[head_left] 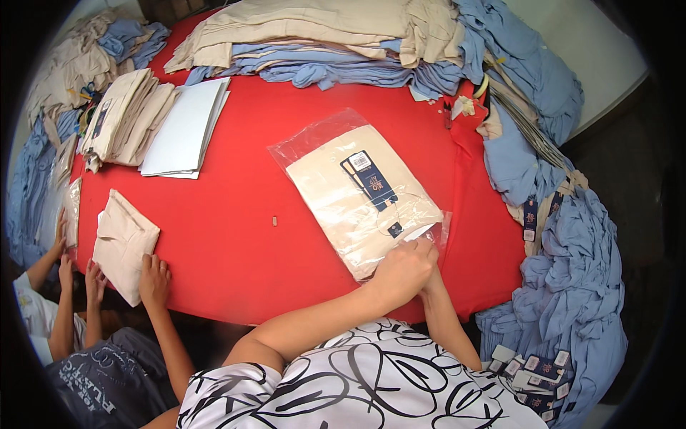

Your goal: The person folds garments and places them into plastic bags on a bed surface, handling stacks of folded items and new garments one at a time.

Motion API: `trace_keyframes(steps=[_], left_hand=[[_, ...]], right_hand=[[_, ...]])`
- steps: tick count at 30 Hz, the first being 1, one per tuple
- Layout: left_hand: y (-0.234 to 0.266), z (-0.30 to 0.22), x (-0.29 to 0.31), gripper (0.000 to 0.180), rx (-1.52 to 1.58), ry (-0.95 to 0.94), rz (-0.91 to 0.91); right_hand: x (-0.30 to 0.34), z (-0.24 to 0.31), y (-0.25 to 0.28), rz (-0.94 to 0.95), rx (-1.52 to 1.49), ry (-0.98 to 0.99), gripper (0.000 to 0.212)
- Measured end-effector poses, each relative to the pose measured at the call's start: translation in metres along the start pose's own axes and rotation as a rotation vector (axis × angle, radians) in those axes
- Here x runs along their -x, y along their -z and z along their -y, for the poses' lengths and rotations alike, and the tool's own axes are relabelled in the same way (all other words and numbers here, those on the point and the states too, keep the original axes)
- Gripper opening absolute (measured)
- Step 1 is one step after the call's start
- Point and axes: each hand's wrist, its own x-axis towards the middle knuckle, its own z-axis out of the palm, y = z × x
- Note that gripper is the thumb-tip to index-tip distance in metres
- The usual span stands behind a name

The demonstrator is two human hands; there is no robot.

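A folded beige garment in a clear bag (361, 191) lies flat on the red table (236, 243), a little right of the middle and turned at a slant; a dark blue tag shows through the plastic on top. At the bag's near corner the left hand (401, 270) rests knuckles up, its fingers curled onto the plastic edge and pinching it. The right hand is hidden behind the left one — only its forearm (446, 322) shows, rising from the table's near edge, so I cannot tell how its fingers are set.

Near the bag, a small scrap (274, 222) lies on the bare red cloth. Further left sits a folded beige piece (123, 243), with another person's hand (153, 277) touching its near edge and more hands (78, 275) of others just beside it. Behind that, a stack of white card sheets (187, 129) lies next to a pile of folded beige garments (125, 118). Along the far edge, beige and blue clothes (321, 43) are heaped in layers. More blue clothes (564, 272) hang off the right side, with a bunch of dark blue tags (532, 368) lying at the lower right.
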Motion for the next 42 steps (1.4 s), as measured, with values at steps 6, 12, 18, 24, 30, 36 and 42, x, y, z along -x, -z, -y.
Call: trace_keyframes(steps=[6,12,18,24,30,36,42], left_hand=[[0.01,-0.013,0.009,0.026,-0.114,-0.06,0.046],[0.018,-0.034,0.012,0.035,-0.006,-0.079,0.099],[0.05,-0.03,0.01,0.041,0.081,0.113,0.21],[0.065,0.011,0.052,0.068,0.091,0.17,-0.103],[0.04,0.01,0.077,0.064,-0.034,0.179,0.102],[0.036,0.007,0.085,0.038,0.041,0.259,0.047],[0.033,0.047,0.111,0.028,0.42,0.751,-0.389]], right_hand=[[-0.007,0.001,-0.012,-0.005,-0.076,-0.045,0.024],[-0.019,-0.001,-0.032,0.006,-0.126,-0.056,0.025],[-0.03,-0.002,-0.054,-0.013,-0.164,-0.033,0.027],[-0.039,0.004,-0.077,-0.033,-0.168,0.026,0.029],[-0.04,0.009,-0.081,-0.074,-0.161,0.047,0.032],[-0.043,0.007,-0.077,-0.069,-0.172,0.029,0.043],[-0.038,0.01,-0.081,-0.04,-0.233,0.032,0.046]])
